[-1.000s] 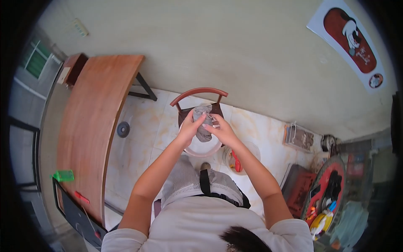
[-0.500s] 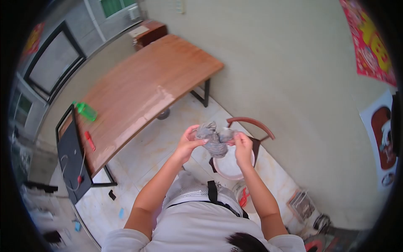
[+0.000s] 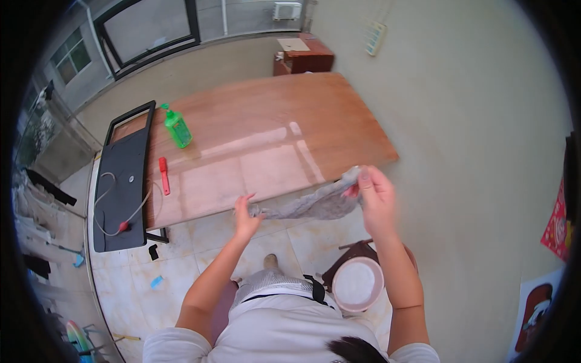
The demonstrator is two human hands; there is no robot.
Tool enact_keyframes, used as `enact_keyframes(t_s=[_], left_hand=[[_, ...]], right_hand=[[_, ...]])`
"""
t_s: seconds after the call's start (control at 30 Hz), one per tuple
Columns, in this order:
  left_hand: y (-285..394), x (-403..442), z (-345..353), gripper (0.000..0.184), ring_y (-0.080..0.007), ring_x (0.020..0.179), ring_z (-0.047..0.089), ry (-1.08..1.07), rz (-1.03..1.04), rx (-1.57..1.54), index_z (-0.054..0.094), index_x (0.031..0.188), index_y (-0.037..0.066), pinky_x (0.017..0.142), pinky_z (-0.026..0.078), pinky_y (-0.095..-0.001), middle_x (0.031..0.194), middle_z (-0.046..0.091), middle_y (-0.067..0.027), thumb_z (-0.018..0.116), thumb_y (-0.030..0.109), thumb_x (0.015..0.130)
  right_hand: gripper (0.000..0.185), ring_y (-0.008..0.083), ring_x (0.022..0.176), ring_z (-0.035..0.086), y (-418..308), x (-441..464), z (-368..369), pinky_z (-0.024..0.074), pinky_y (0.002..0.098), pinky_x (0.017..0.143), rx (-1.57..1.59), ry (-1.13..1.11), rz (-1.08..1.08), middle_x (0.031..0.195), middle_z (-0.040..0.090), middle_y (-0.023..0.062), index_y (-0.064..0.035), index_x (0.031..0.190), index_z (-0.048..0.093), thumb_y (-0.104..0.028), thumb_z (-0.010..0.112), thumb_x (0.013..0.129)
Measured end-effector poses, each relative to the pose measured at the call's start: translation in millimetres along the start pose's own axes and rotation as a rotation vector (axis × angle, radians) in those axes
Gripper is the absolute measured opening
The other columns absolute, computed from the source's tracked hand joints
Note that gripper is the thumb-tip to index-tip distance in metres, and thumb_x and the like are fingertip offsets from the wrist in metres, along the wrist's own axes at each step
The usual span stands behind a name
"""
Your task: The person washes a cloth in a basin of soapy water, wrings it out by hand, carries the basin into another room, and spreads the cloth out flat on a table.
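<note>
A grey cloth (image 3: 324, 202) is stretched out between my two hands, just off the near edge of the wooden table. My left hand (image 3: 246, 221) holds its narrow end between thumb and fingers, with some fingers lifted away. Higher up on the right, my right hand (image 3: 377, 196) is closed on the other end, and the cloth sags below it. On the table (image 3: 254, 127) stand a green pump bottle (image 3: 178, 129) and, nearer, a red-handled brush or tool (image 3: 164, 175) lying flat.
A black panel frame (image 3: 124, 175) with a cable and red bulb lies across the table's left end. Below my right forearm, a pink basin (image 3: 358, 284) rests on a dark chair. Small blue (image 3: 157, 281) and black scraps lie on the tiles. A wall rises at right.
The cloth was bunched between my hands over the basin; now it is spread out. My hands have moved apart, and my view has turned toward the table.
</note>
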State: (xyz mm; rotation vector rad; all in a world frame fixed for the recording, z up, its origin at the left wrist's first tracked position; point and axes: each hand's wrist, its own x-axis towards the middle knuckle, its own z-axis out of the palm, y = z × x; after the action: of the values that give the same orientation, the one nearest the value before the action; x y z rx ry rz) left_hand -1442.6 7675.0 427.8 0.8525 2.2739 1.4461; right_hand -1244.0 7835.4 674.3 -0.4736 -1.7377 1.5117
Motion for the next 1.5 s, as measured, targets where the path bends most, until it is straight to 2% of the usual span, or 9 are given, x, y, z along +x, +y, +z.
enact_keyframes(t_s=[0.17, 0.3, 0.5, 0.57, 0.77, 0.83, 1.0, 1.23, 1.5], left_hand=[[109, 36, -29, 0.117, -0.0331, 0.137, 0.008, -0.428, 0.457, -0.211, 0.007, 0.144, 0.013, 0.110, 0.013, -0.0412, 0.147, 0.011, -0.0193, 0.084, 0.018, 0.056], [138, 71, -51, 0.121, -0.0245, 0.131, 0.026, -0.604, 0.386, -0.631, 0.001, 0.145, 0.012, 0.107, 0.019, -0.0353, 0.146, 0.020, -0.0143, 0.083, 0.016, 0.056], [118, 143, -81, 0.088, -0.0158, 0.120, 0.041, -0.929, 0.079, -1.053, 0.031, 0.138, 0.007, 0.102, 0.028, -0.0293, 0.126, 0.047, -0.0091, 0.077, 0.029, 0.067], [116, 177, -92, 0.072, -0.0171, 0.117, 0.045, -0.930, -0.037, -0.687, 0.040, 0.130, 0.004, 0.101, 0.031, -0.0301, 0.120, 0.052, -0.0081, 0.072, 0.033, 0.072], [206, 214, -65, 0.029, -0.0084, 0.092, 0.053, -0.289, 0.347, -0.721, 0.062, 0.099, 0.004, 0.084, 0.042, -0.0263, 0.092, 0.062, -0.0021, 0.068, 0.025, 0.080], [236, 241, -65, 0.030, -0.0094, 0.099, 0.052, -0.465, 0.298, -0.740, 0.064, 0.098, 0.003, 0.088, 0.041, -0.0269, 0.102, 0.061, -0.0035, 0.071, 0.024, 0.078], [261, 342, -110, 0.027, -0.0076, 0.091, 0.054, -0.193, 0.355, -0.458, 0.063, 0.099, 0.004, 0.079, 0.045, -0.0243, 0.101, 0.061, -0.0011, 0.071, 0.017, 0.077], [331, 359, -178, 0.028, -0.0081, 0.075, 0.052, 0.535, 0.842, 0.041, 0.060, 0.093, 0.004, 0.070, 0.043, -0.0219, 0.078, 0.057, 0.0020, 0.074, 0.017, 0.073], [257, 291, -174, 0.026, -0.0093, 0.063, 0.046, 0.159, 0.710, 0.309, 0.050, 0.078, 0.004, 0.055, 0.038, -0.0260, 0.068, 0.048, -0.0006, 0.073, 0.011, 0.066]], right_hand=[[0.025, 0.0096, 0.083, 0.047, -5, 64, 80, 0.0374, 0.0243, 0.077, 0.518, -0.226, 0.022, 0.087, 0.050, 0.0020, -0.0050, 0.089, 0.050, -0.027, 0.040, 0.097], [0.028, 0.0164, 0.087, 0.048, -15, 106, 93, 0.0402, 0.0328, 0.079, 0.535, -0.392, -0.026, 0.088, 0.048, 0.0037, -0.0079, 0.085, 0.044, -0.030, 0.033, 0.098], [0.032, 0.0162, 0.085, 0.051, -26, 183, 94, 0.0434, 0.0340, 0.079, 0.458, -0.413, -0.053, 0.088, 0.053, 0.0066, -0.0076, 0.082, 0.045, -0.032, 0.033, 0.098], [0.032, 0.0167, 0.079, 0.053, -30, 213, 86, 0.0455, 0.0322, 0.075, 0.345, -0.436, 0.014, 0.083, 0.054, 0.0071, -0.0074, 0.080, 0.045, -0.032, 0.034, 0.098], [0.023, 0.0101, 0.072, 0.053, -49, 288, 106, 0.0457, 0.0262, 0.071, 0.378, -0.320, -0.019, 0.080, 0.057, 0.0011, -0.0047, 0.098, 0.055, -0.026, 0.046, 0.095], [0.026, 0.0078, 0.069, 0.053, -57, 330, 104, 0.0441, 0.0232, 0.066, 0.216, -0.342, -0.118, 0.076, 0.057, -0.0010, -0.0038, 0.095, 0.057, -0.029, 0.049, 0.093], [0.026, 0.0044, 0.068, 0.046, -59, 448, 90, 0.0379, 0.0204, 0.062, -0.057, -0.250, -0.503, 0.075, 0.052, -0.0049, -0.0045, 0.086, 0.058, -0.028, 0.048, 0.094], [0.030, 0.0034, 0.062, 0.040, -67, 484, 91, 0.0342, 0.0196, 0.055, -0.008, -0.114, -0.728, 0.067, 0.049, -0.0059, -0.0028, 0.083, 0.057, -0.026, 0.043, 0.096], [0.022, 0.0027, 0.065, 0.036, 12, 413, 65, 0.0299, 0.0201, 0.055, -0.034, -0.312, -0.428, 0.068, 0.040, -0.0069, -0.0043, 0.074, 0.048, -0.018, 0.050, 0.092]])
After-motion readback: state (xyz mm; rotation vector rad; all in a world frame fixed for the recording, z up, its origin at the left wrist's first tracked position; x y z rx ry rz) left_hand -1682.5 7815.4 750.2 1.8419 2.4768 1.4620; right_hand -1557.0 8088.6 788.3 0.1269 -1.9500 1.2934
